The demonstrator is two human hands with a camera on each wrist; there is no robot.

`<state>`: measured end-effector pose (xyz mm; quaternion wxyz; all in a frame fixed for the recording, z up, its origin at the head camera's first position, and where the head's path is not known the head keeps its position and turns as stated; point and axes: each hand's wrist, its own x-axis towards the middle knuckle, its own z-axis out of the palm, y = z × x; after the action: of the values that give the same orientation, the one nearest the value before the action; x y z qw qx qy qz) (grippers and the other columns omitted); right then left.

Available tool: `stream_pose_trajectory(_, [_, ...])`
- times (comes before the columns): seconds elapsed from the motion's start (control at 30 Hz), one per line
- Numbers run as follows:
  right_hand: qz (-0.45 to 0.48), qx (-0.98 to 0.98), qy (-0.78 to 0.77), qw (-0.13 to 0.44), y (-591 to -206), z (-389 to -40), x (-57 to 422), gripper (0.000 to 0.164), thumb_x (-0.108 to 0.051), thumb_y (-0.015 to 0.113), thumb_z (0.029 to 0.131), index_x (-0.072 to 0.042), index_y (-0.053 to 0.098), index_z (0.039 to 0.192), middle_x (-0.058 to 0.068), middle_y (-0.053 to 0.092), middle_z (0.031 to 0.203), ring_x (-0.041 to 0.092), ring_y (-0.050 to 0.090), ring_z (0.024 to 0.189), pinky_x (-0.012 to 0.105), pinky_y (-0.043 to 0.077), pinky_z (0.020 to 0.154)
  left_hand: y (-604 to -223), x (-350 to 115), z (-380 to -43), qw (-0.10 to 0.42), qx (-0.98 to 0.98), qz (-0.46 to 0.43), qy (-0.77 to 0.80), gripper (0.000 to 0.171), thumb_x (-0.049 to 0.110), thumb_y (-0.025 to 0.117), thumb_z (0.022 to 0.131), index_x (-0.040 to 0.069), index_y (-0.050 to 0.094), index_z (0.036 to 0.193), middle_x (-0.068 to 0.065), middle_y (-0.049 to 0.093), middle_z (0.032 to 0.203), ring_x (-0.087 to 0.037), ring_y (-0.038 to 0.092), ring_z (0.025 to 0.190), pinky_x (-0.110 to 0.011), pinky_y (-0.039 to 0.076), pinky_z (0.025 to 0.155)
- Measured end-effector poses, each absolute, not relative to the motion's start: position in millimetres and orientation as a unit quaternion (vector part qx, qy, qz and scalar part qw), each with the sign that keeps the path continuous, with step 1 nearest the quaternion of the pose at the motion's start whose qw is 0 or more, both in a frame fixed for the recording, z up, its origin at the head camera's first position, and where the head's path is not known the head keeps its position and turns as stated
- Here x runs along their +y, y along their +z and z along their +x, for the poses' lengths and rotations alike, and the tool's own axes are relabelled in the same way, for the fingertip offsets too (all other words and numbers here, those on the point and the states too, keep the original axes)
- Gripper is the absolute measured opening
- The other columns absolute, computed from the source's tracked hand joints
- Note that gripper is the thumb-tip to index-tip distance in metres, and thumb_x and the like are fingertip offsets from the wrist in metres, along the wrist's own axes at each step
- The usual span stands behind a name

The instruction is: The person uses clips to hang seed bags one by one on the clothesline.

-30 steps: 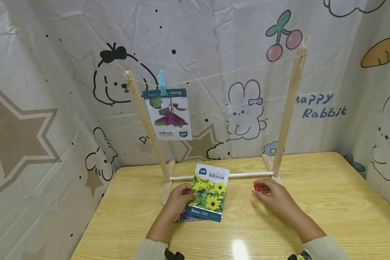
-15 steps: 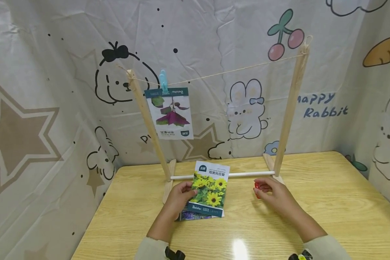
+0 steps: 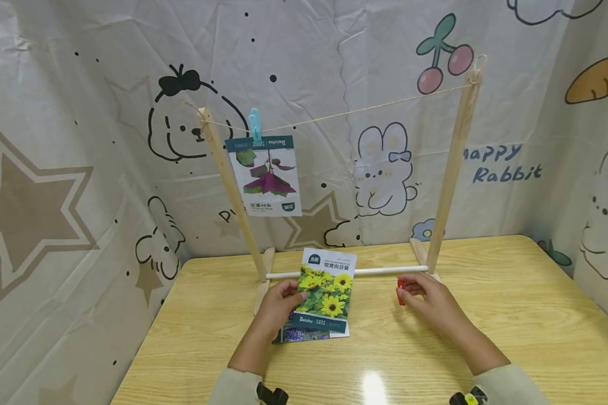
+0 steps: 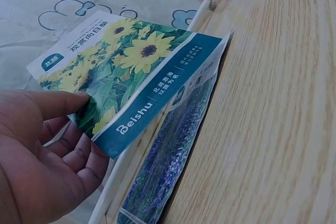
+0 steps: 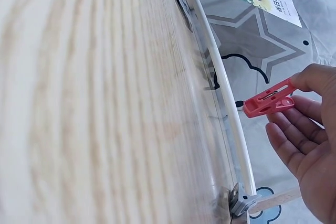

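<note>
Sunflower packet (image 3: 326,295) raised over the table (image 3: 385,354), just right of the left grip (image 3: 280,306), which pinches its side edge, thumb on the printed face. Long axis runs away from the person: title end farther, teal band nearer, overlapping the purple-flower packet (image 3: 305,335) beneath. String (image 3: 329,118) above and beyond. Red clip (image 3: 401,297) well apart to the packet's right, pinched between thumb and fingers of the right grip (image 3: 428,295); clip's long axis steep, free end pointing down. Left grip nearer the packet.
</note>
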<state>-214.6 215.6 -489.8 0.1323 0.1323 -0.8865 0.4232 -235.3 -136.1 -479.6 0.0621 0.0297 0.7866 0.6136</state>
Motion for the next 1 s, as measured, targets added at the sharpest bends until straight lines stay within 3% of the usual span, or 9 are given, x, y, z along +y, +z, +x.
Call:
stream_pose_trajectory(0.3, [0.127, -0.882, 0.43, 0.146, -487.5, -215.8, 215.5, 0.028, -0.013, 0.071, 0.095, -0.002, 0.067, 0.121, 0.008, 0.07, 0.109, 0.003, 0.065, 0.094, 0.026, 0.058, 0.083, -478.7, -136.8, -234.5, 0.053, 0.788, 0.022, 0.613, 0.033, 0.019, 0.069, 0.096, -0.002, 0.063, 0.121, -0.012, 0.061, 0.114, -0.02, 0.056, 0.102, -0.031, 0.052, 0.086])
stream_pose_trajectory(0.6, [0.138, -0.872, 0.437, 0.173, -484.5, -215.6, 215.5, 0.028, -0.009, 0.073, 0.093, 0.0, 0.067, 0.119, 0.009, 0.068, 0.107, -0.004, 0.062, 0.092, 0.018, 0.057, 0.081, -476.5, -138.9, -234.0, 0.048, 0.782, 0.019, 0.621, 0.031, 0.018, 0.068, 0.097, -0.001, 0.062, 0.12, -0.011, 0.061, 0.112, -0.019, 0.057, 0.1, -0.032, 0.051, 0.086])
stream_pose_trajectory(1.0, [0.121, -0.874, 0.446, 0.151, -480.1, -214.9, 218.3, 0.032, -0.014, 0.071, 0.095, -0.001, 0.065, 0.124, 0.009, 0.067, 0.11, -0.009, 0.058, 0.094, 0.012, 0.053, 0.081, -470.0, -138.2, -233.5, 0.039, 0.778, 0.018, 0.626, 0.028, 0.017, 0.068, 0.097, 0.0, 0.063, 0.119, -0.009, 0.06, 0.109, -0.018, 0.055, 0.099, -0.03, 0.05, 0.085])
